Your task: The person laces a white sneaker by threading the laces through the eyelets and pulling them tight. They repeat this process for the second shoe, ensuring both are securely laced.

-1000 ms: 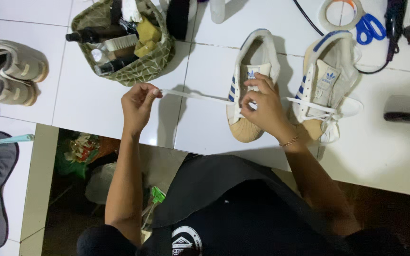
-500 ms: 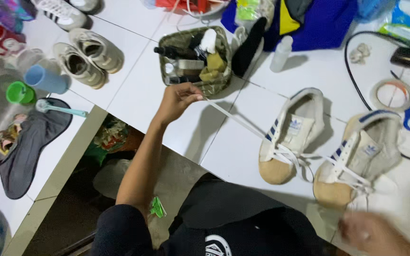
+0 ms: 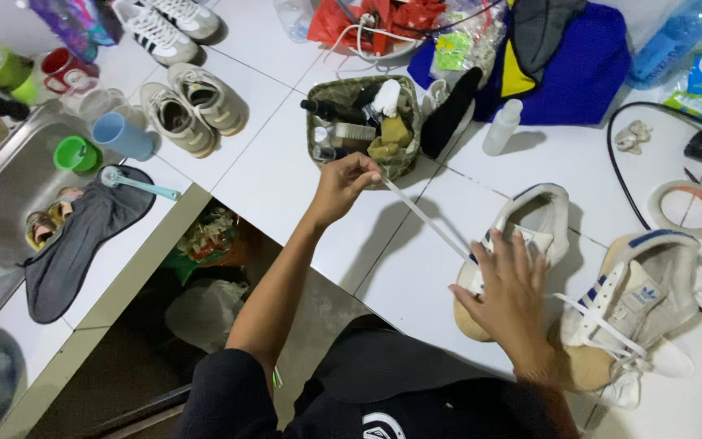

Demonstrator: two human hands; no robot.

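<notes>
My left hand pinches the end of a white shoelace and holds it taut, stretched out to the left from a cream sneaker with blue stripes. On that sneaker lies my right hand, fingers spread, pressing it onto the white tiled counter. Its partner, a second cream sneaker with laces still threaded, lies just to the right, untouched.
A woven basket of bottles and cloths sits behind my left hand. Two more pairs of shoes lie far left near cups and a steel sink. A white bottle, blue cloth, tape roll and black cable crowd the back right.
My right hand came back up onto the left sneaker from the lower right. My left hand drew the lace further out toward the basket. The view shifted.
</notes>
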